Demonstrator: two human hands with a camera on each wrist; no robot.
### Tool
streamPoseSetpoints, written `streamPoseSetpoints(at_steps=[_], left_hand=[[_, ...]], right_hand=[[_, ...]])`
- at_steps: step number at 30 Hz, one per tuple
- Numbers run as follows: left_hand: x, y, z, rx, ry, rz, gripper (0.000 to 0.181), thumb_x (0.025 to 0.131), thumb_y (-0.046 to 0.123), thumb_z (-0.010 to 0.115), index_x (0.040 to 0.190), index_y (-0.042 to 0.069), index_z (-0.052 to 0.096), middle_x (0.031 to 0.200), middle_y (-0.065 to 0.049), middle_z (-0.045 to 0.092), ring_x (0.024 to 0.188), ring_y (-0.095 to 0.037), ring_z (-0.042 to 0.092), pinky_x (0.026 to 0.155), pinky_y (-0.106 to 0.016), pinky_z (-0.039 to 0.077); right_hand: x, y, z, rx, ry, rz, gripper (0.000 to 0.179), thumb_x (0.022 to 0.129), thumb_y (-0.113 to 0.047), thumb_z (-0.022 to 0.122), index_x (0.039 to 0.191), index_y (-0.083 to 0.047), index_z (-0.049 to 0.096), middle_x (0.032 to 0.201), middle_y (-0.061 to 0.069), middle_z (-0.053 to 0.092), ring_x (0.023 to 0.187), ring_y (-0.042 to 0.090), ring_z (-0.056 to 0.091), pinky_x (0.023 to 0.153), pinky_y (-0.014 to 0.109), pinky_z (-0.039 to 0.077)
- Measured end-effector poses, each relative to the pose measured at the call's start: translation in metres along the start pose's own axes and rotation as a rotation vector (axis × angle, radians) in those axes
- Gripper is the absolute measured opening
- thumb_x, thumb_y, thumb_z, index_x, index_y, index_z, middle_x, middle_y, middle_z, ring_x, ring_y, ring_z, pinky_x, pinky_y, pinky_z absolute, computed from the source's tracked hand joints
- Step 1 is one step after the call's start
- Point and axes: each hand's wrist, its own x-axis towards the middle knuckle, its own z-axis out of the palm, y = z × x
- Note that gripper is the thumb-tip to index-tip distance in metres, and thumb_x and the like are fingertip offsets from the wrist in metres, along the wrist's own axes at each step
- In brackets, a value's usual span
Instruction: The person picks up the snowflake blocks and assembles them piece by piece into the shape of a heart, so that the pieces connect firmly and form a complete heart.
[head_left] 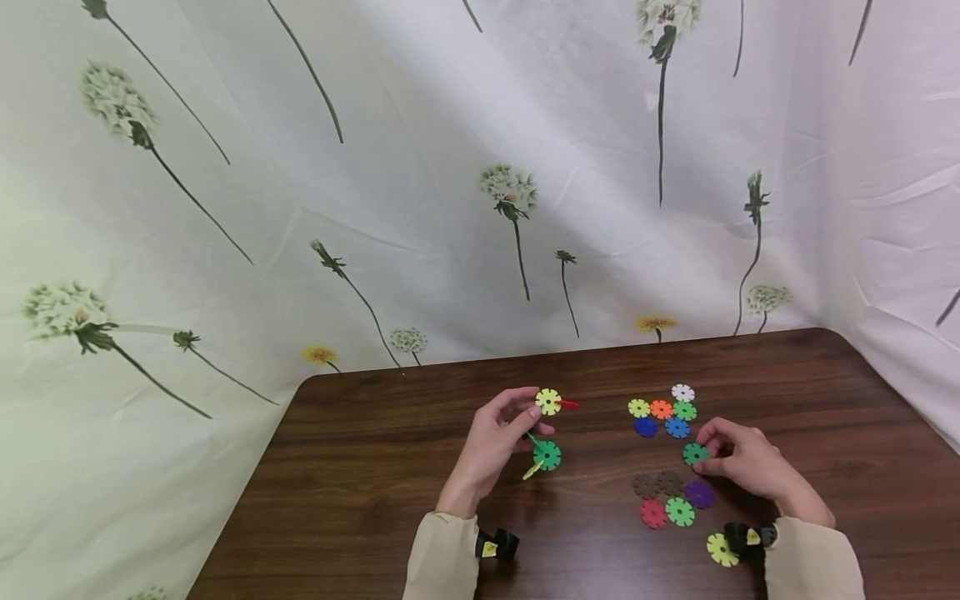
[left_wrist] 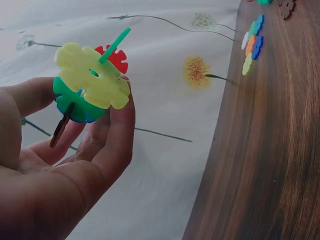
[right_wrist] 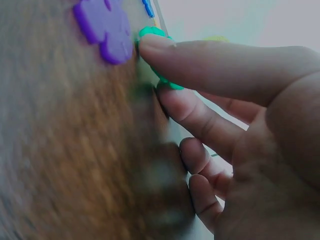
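Note:
My left hand pinches a joined cluster of notched plastic discs, held up over the left middle of the table. A yellow disc of the cluster faces the left wrist camera, with a green disc under the thumb and a red disc behind. One more disc, dark and edge-on, sticks out below. At the right, my right hand pinches a single green disc between thumb and index finger, close over the tabletop. Beside it lies a purple disc.
Beyond the right hand lies a group of loose discs, among them an orange disc and a white disc. Nearer are a red disc and brown discs. A yellow disc lies by the right wrist. Flower-printed cloth hangs behind the wooden table.

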Motion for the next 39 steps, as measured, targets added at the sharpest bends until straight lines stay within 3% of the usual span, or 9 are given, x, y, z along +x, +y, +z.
streamPoseSetpoints(at_steps=[14,24,31,39], left_hand=[[0.000,0.000,0.000,0.011,0.000,-0.005,0.041,0.097,0.025,0.059,0.134,0.009,0.052,0.105,-0.006,0.061,0.090,-0.015,0.070,0.077,-0.035,0.054],[0.002,-0.002,0.001,0.039,-0.001,0.008,0.039,0.098,0.025,0.058,0.133,0.010,0.053,0.105,-0.008,0.061,0.094,-0.024,0.070,0.078,-0.035,0.054],[0.003,-0.002,0.002,0.061,0.000,0.010,0.036,0.099,0.024,0.055,0.133,0.012,0.053,0.109,-0.016,0.058,0.095,-0.028,0.070,0.079,-0.037,0.055],[0.001,-0.002,0.003,0.063,-0.006,0.005,0.037,0.100,0.025,0.052,0.136,0.012,0.051,0.109,-0.012,0.057,0.100,-0.034,0.068,0.081,-0.036,0.055]], right_hand=[[-0.001,0.003,-0.006,0.129,-0.035,-0.003,0.022,0.089,-0.015,0.067,0.104,-0.003,0.055,0.081,0.004,0.060,0.072,0.009,0.051,0.067,0.025,0.040],[0.000,-0.004,-0.015,0.198,0.067,0.014,0.029,0.093,-0.021,0.063,0.112,-0.001,0.051,0.088,0.008,0.064,0.075,0.012,0.055,0.066,0.025,0.045],[0.003,-0.018,-0.013,0.246,0.152,-0.033,0.033,0.095,-0.026,0.062,0.117,-0.003,0.052,0.094,0.006,0.068,0.082,0.003,0.057,0.070,0.023,0.046],[0.008,-0.038,0.000,0.345,0.171,-0.096,0.030,0.094,-0.024,0.064,0.114,-0.005,0.054,0.093,-0.002,0.071,0.084,0.004,0.059,0.073,0.023,0.046]])
